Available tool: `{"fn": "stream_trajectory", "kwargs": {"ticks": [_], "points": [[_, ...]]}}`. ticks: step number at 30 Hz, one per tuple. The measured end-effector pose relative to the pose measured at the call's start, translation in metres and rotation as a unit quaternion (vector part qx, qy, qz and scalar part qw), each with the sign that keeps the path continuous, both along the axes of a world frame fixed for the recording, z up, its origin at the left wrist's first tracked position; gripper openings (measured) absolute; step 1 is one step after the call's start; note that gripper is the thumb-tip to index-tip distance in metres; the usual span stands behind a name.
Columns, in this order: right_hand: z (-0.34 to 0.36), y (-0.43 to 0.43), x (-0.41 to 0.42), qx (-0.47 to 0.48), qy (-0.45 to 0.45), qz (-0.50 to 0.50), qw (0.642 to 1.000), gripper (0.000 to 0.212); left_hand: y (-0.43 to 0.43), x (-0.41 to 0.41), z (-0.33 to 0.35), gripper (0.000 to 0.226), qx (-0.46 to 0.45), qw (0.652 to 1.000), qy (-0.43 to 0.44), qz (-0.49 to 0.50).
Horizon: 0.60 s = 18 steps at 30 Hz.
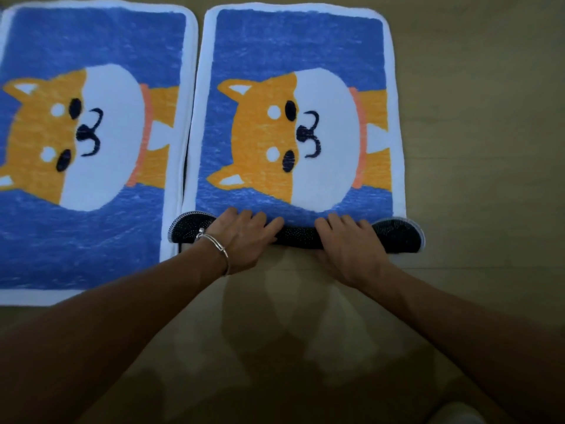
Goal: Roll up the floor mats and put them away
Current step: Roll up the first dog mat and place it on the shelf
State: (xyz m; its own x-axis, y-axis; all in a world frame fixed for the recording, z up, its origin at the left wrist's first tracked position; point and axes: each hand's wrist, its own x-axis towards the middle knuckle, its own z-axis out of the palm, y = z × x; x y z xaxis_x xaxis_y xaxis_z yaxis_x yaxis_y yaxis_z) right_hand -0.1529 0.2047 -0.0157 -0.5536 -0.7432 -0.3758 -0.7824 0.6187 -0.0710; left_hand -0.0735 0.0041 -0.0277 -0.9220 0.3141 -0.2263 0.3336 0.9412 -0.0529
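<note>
Two blue floor mats with an orange-and-white dog picture and white borders lie side by side on the floor. The left mat (91,56) lies flat. The right mat (299,50) has its near edge rolled over into a short roll (298,235) that shows the black dotted underside. My left hand (244,237), with a silver bracelet at the wrist, lies over the left part of the roll with its fingers curved across it. Over the right part lies my right hand (351,243), fingers curved across the roll toward the far side.
Tan floor (477,117) runs to the right of the mats and in front of them. A narrow gap separates the two mats. A pale object (458,416) shows at the bottom right edge, too cut off to identify.
</note>
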Motion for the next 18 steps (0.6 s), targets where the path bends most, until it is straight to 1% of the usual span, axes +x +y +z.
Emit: {"fn": "stream_trajectory", "kwargs": {"ticks": [1,3,7,10,13,15,18], "points": [[-0.002,-0.001,0.003,0.005,-0.002,-0.004,1.000,0.029,0.002,0.001,0.000,0.045,-0.003,1.000,0.002,0.000],[-0.008,-0.002,0.003,0.019,-0.008,-0.011,1.000,0.024,0.007,0.001,0.004,0.049,-0.023,1.000,0.007,0.013],[-0.009,-0.005,-0.002,0.025,-0.057,-0.024,0.998,0.029,0.023,-0.002,0.007,0.046,-0.069,0.992,-0.088,0.059],[-0.009,-0.007,-0.006,0.035,-0.107,-0.032,0.993,0.029,0.025,-0.008,0.004,0.035,-0.065,0.988,-0.112,0.087],[-0.010,-0.007,-0.007,0.051,-0.124,-0.034,0.990,0.019,0.027,-0.013,0.006,0.026,-0.054,0.980,-0.170,0.089],[-0.008,-0.006,-0.009,0.065,-0.133,-0.031,0.988,0.015,0.029,-0.017,0.010,0.025,-0.034,0.972,-0.206,0.104],[-0.005,-0.010,-0.016,0.087,-0.172,-0.032,0.981,0.017,0.030,-0.023,0.014,0.025,-0.007,0.960,-0.253,0.123]]}}
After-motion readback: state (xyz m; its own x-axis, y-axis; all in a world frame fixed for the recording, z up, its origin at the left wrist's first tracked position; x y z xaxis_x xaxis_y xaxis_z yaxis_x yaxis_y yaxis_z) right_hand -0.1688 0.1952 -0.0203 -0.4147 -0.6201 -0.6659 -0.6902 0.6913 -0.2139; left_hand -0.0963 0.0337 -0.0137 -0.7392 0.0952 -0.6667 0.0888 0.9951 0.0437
